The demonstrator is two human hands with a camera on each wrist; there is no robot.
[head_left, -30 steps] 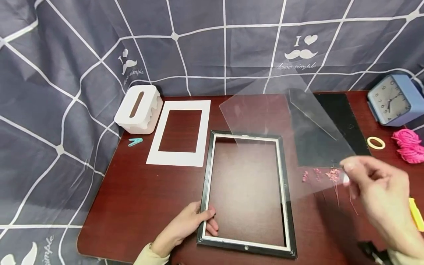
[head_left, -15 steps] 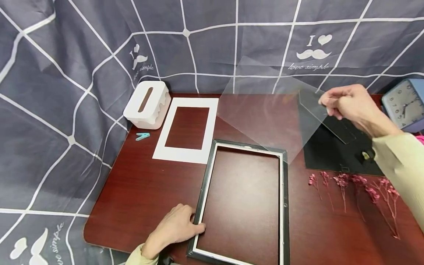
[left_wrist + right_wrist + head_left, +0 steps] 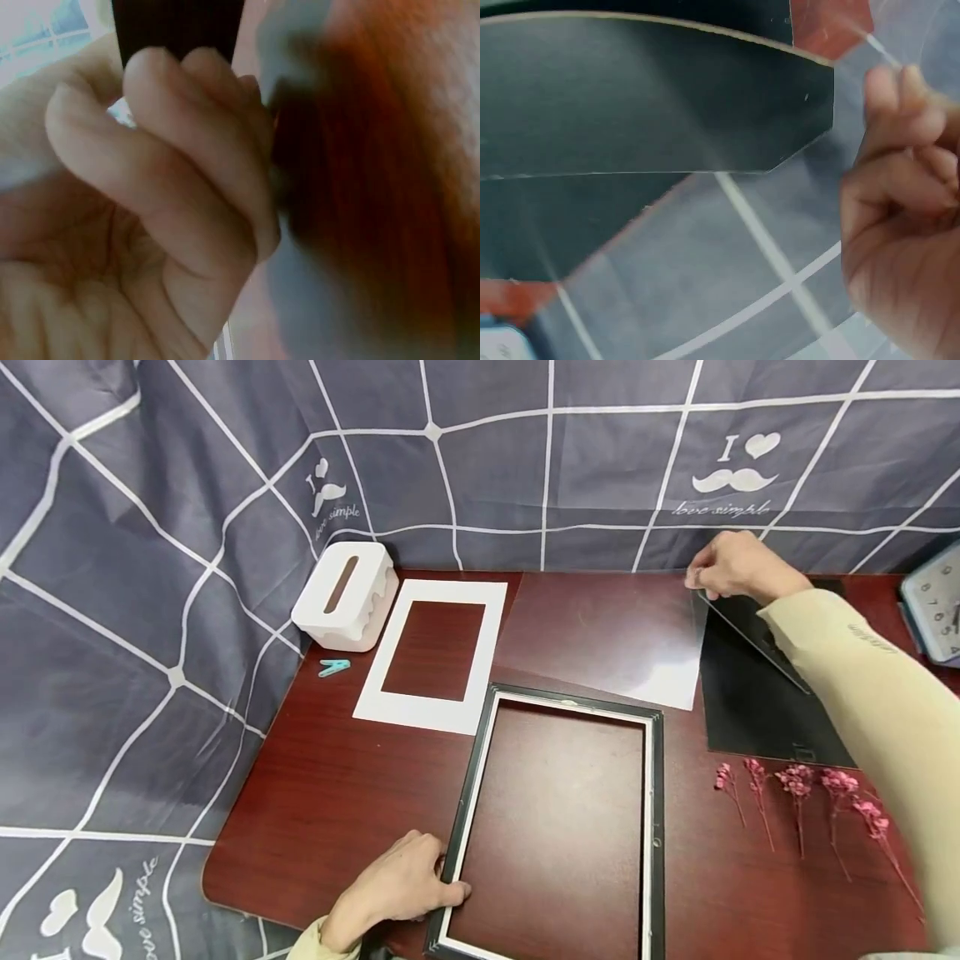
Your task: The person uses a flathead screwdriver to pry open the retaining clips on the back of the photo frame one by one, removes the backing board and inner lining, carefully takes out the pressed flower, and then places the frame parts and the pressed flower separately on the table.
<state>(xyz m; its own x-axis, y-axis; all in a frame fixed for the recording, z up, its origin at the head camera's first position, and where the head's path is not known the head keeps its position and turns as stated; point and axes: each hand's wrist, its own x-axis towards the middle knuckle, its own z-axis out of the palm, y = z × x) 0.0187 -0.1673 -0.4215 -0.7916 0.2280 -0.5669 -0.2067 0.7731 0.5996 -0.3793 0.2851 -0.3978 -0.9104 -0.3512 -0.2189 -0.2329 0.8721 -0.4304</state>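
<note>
My left hand (image 3: 401,878) grips the left side of a black picture frame (image 3: 656,827) with a white inner edge, thumb over its inner rim. In the left wrist view, the curled fingers (image 3: 202,135) hide most of what they hold. At the table's back, my right hand (image 3: 738,567) pinches the far right corner of a clear plastic sheet (image 3: 600,627), which lies nearly flat beyond the frame. A black backing board (image 3: 765,718) is beside the sheet, its raised stand flap (image 3: 652,97) close to the right hand in the right wrist view.
A white mat (image 3: 367,706) and a white tissue box (image 3: 345,597) are at the back left, near a blue clip (image 3: 334,667). Several dried pink flower sprigs (image 3: 797,785) lie at the right. A blue clock (image 3: 933,606) stands at the far right.
My right hand has carried the clear sheet away from above the frame to the back of the table and lowered it. The left hand keeps its grip on the frame, which has shifted slightly nearer.
</note>
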